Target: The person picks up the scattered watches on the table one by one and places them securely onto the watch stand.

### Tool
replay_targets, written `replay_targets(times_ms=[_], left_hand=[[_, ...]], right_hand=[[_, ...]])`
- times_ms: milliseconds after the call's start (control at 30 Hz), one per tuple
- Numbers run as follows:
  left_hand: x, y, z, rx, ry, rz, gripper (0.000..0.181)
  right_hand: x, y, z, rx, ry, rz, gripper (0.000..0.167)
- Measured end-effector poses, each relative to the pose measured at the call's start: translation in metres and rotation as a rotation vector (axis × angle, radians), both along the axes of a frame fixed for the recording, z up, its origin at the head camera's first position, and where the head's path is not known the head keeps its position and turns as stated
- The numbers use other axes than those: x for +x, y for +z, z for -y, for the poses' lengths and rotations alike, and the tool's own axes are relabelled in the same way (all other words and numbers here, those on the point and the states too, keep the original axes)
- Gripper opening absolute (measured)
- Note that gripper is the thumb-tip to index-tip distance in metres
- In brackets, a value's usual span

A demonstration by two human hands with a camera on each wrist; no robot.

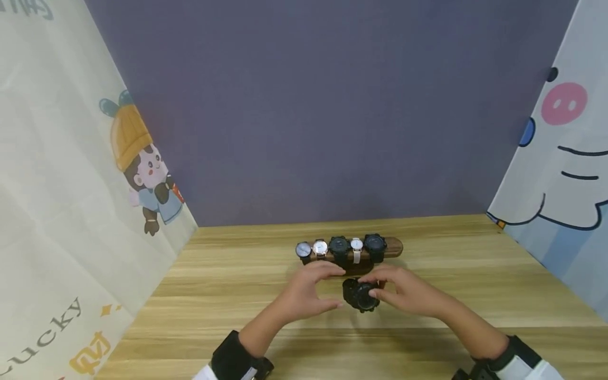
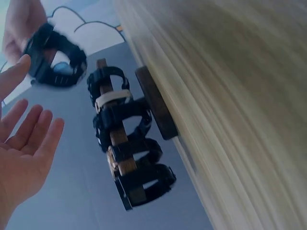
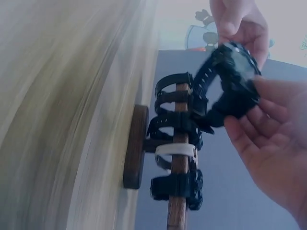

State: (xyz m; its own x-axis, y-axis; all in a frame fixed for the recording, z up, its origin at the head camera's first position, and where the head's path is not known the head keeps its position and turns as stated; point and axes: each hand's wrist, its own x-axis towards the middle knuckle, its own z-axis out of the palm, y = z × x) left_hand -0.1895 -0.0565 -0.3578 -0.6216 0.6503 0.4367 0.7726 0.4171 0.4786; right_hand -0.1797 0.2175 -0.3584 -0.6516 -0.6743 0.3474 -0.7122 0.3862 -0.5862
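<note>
My right hand (image 1: 408, 293) pinches a black wristwatch (image 1: 364, 296) by its case, between thumb and fingers. In the right wrist view the watch (image 3: 235, 72) hangs in the air, its strap closed into a loop. My left hand (image 1: 304, 295) is held to the left of it, fingers loosely spread; in the left wrist view this hand (image 2: 29, 165) holds nothing and a gap shows between it and the watch. Just beyond both hands is a dark wooden watch stand (image 1: 394, 247), its bar passing through the straps of several watches.
On the bar sit a watch with a pale strap (image 1: 357, 253), a white-faced watch (image 1: 320, 247) and large black watches (image 1: 375, 245). The stand's base (image 3: 135, 148) rests on the wooden table (image 1: 228, 295). A grey-blue panel (image 1: 332, 116) rises behind, with printed cloths (image 1: 57, 184) at the sides.
</note>
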Motion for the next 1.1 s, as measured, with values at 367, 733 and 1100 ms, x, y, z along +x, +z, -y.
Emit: replay_targets(times_ms=[367,733,1100], left_hand=[[0.001,0.001,-0.013,0.032,0.007,-0.281,0.043],[0.002,-0.005,-0.015,0.261,0.092,-0.344,0.042],[0.006,-0.005,-0.033,0.588,0.152,-0.417,0.042]], right_hand=[[0.002,0.01,0.013,-0.108,-0.081,0.005,0.028],[0.011,0.012,0.021,-0.272,-0.401,-0.131,0.018],[0.022,0.008,0.049,-0.383,-0.519,-0.174,0.056]])
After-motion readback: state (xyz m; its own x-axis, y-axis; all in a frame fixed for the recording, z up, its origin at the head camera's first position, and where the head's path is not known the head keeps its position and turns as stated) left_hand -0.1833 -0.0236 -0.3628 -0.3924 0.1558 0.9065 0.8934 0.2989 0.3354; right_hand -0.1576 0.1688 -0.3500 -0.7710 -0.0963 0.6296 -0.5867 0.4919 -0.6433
